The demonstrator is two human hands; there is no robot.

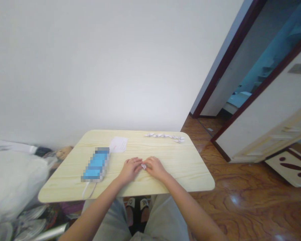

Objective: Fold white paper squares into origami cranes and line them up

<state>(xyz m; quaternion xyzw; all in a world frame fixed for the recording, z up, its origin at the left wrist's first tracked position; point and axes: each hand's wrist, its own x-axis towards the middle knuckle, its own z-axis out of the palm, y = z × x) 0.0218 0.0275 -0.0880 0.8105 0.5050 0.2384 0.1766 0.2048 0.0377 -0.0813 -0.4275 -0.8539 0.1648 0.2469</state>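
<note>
Head view | your left hand (129, 169) and right hand (154, 168) were closed, pinching a small folded paper (143, 166) between fingertips | it sat just above the pale wood table (188, 167), well apart from a row of folded paper pieces (164, 136).

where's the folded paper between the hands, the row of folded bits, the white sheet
folded paper (143, 166), head view, on its exposed tip
row of folded paper bits (164, 136), head view, on its middle
white sheet (118, 144), head view, on its centre
</note>
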